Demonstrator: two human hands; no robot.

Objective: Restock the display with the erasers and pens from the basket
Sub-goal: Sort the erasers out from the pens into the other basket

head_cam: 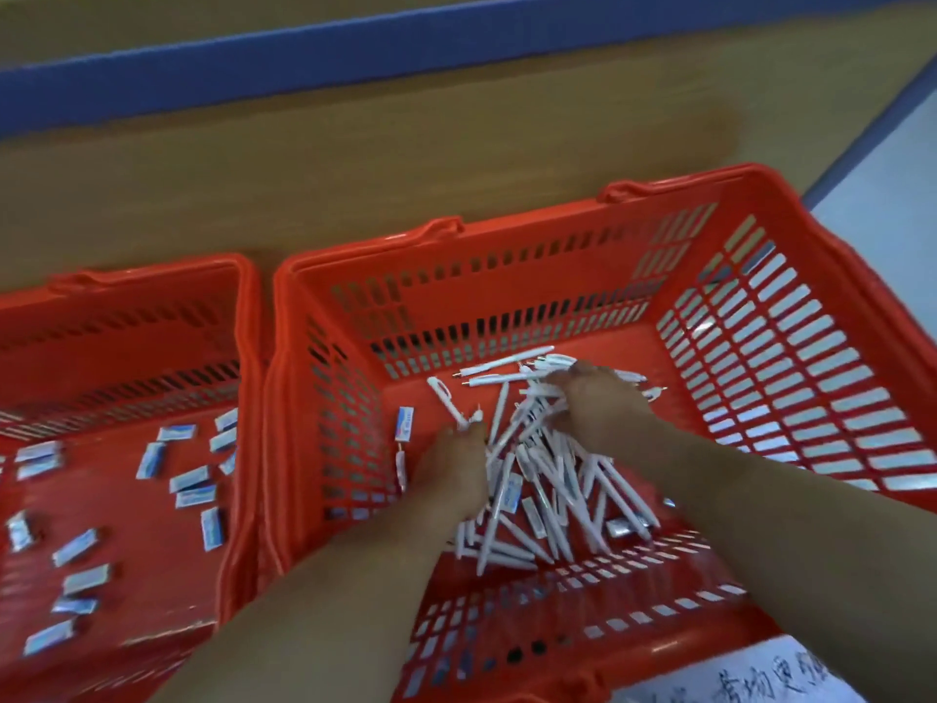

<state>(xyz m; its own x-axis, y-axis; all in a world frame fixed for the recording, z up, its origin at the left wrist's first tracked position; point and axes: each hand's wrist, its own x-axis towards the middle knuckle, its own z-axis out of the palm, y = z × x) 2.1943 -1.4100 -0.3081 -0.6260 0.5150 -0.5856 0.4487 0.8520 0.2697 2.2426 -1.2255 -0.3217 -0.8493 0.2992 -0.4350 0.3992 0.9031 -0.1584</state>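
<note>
The slim white plastic pens [537,479] lie heaped on the floor of the right-hand red slotted plastic basket [791,398], crisscrossed, with their long axes pointing every way. They look light, stiff and slick, so they are best bunched at mid-barrel. The right hand [603,403] curls its fingers over a bunch; the left hand [456,474] sits alongside, its hold too blurred to tell. Small blue-and-white wrapped erasers [190,487] lie scattered in the neighbouring red basket [127,317].

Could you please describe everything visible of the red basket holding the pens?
The red basket looks like plastic, with slotted walls, a solid rim and handles folded along it. It stands upright beside a second red basket. Inside lie white pens and a few erasers, where the left hand and right hand reach.
</note>
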